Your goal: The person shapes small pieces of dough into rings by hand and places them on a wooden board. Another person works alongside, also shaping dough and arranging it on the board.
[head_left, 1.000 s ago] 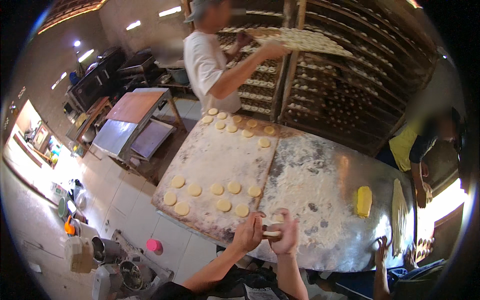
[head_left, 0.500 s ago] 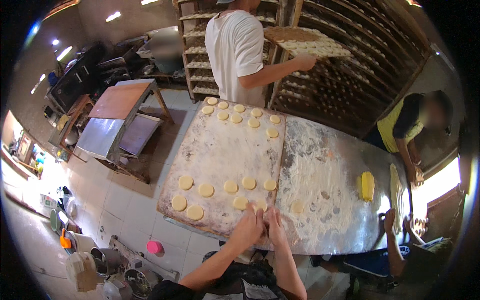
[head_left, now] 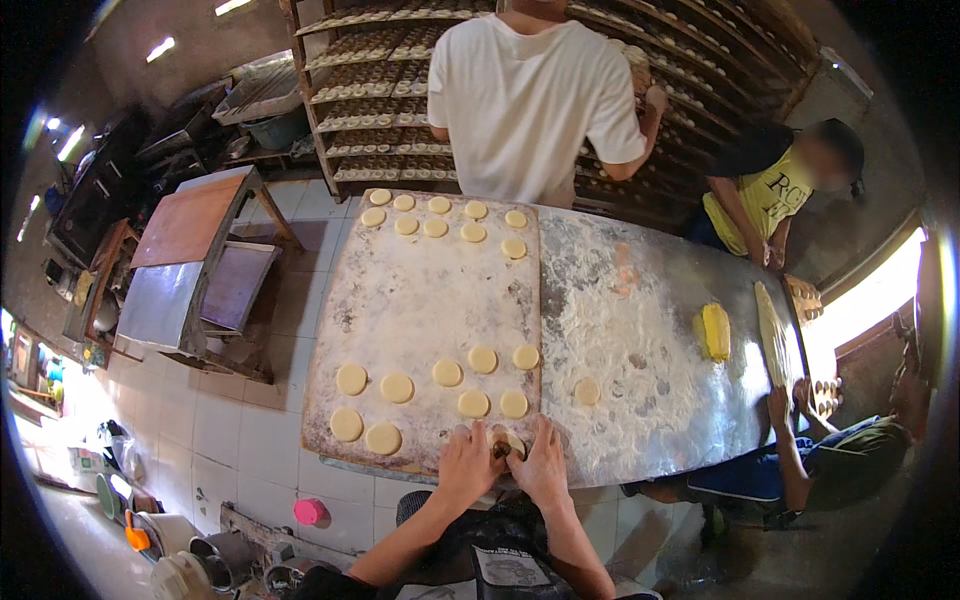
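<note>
At the board's near right corner, my left hand (head_left: pixel 468 465) and my right hand (head_left: pixel 541 465) hold a pale dough round (head_left: pixel 515 440) between their curled fingers. A small dark patch shows by the fingertips; I cannot tell whether it is filling. Just beyond my fingers, two flat dough rounds lie side by side, the left dough round (head_left: pixel 473 403) and the right dough round (head_left: pixel 513 404). Several more rounds sit in near and far groups on the floured board (head_left: pixel 420 310). One lone dough round (head_left: pixel 587 391) rests on the floured metal to the right.
A yellow block (head_left: pixel 715 332) and a long dough strip (head_left: pixel 775 335) lie on the metal table (head_left: pixel 660 430). Across the table, a white-shirted person (head_left: pixel 530 110) stands before loaded racks (head_left: pixel 375 105). Two other people work at the right end. A low table (head_left: pixel 185 225) stands left.
My hands have drawn back from the rounds toward the near edge, where they hold a dough round. The white-shirted person has turned toward the racks with the tray. The view has shifted.
</note>
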Demonstrator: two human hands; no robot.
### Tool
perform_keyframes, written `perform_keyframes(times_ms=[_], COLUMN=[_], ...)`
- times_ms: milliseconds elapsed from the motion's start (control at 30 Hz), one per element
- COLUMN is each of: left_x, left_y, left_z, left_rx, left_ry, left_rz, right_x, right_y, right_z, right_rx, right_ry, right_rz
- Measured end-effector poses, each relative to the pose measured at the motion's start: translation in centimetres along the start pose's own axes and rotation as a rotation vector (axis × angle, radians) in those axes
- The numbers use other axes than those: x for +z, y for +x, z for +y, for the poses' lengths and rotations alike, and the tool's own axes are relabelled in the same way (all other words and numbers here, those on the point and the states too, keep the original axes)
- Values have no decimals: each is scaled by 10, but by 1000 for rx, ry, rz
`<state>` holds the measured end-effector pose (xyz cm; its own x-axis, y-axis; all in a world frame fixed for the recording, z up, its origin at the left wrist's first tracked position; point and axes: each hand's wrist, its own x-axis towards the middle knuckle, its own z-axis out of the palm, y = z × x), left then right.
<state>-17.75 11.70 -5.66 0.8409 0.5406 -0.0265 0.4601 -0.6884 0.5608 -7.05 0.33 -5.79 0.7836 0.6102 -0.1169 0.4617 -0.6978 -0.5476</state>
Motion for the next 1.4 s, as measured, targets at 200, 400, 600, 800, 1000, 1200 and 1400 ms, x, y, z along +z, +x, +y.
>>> perform_keyframes(times_ms=[200, 400, 600, 800, 1000, 1200, 1400], left_x=[2, 7, -10, 28, 94, 79, 47], left_y=[6, 36, 67, 127, 185, 146, 123], left_z=[-11, -25, -22, 71, 136, 179, 211], left_rx=[-72, -109, 18, 18, 232, -62, -178], left_ry=[-164, 78, -41, -484, 109, -359, -703], left_rz=[-67, 366, 119, 22, 307, -79, -105], right_x=[-11, -16, 3, -99, -133, -166, -200], right_y=[9, 62, 88, 122, 142, 138, 122], right_z=[-6, 2, 15, 148, 201, 191, 166], right_rx=[-58, -135, -408, -9, -333, -44, -120], right_ry=[-10, -31, 174, 367, -403, 656, 885], right_rz=[-35, 52, -229, 100, 326, -250, -343])
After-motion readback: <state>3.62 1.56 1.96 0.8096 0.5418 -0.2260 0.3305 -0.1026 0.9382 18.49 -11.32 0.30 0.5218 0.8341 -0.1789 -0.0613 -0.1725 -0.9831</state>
